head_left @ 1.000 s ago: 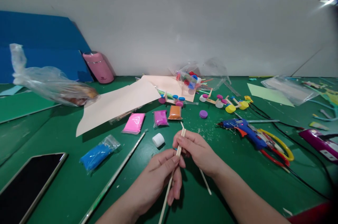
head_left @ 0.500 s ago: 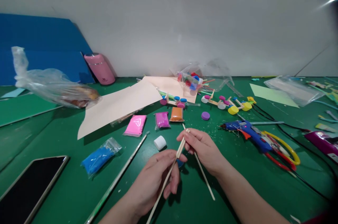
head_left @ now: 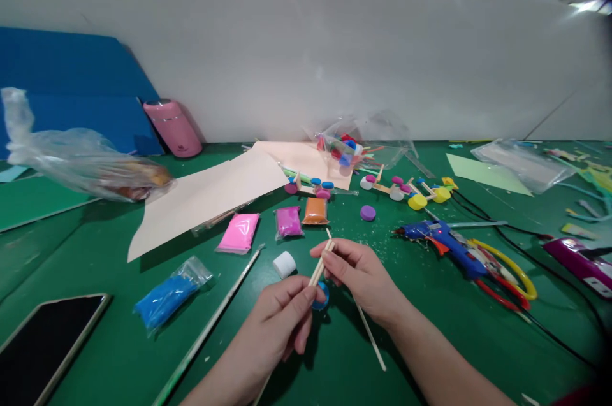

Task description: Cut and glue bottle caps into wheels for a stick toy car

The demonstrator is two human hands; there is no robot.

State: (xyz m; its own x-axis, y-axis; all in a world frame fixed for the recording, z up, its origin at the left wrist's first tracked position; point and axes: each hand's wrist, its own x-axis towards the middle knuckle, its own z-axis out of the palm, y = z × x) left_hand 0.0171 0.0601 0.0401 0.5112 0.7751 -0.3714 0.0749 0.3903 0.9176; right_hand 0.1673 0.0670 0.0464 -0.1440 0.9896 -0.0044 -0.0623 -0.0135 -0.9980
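Several thin wooden sticks [head_left: 318,271] are bunched side by side between my hands. My left hand [head_left: 280,323] pinches their lower end between thumb and fingers, and a longer stick runs beneath this hand toward the near edge. Thumb and fingers of my right hand [head_left: 361,278] are closed on the upper end. Another long wooden stick [head_left: 370,337] slants out from under the right hand; whether that hand holds it, I cannot tell. Just beyond my left fingertips lies a blue bottle cap [head_left: 320,297], partly hidden. A white bottle cap [head_left: 284,264] rests farther left.
To the right, a blue glue gun [head_left: 442,237] lies by scissors [head_left: 519,266] and black cables. Small cap-wheeled models [head_left: 310,185] stand behind clay packets [head_left: 288,222]. On the left are a paintbrush [head_left: 210,329], a phone [head_left: 48,345] and a blue clay packet [head_left: 167,297].
The bunched sticks and both hands have shifted slightly left and down. More of the blue cap shows, and the long stick under my left hand is now mostly hidden. The view has moved slightly.
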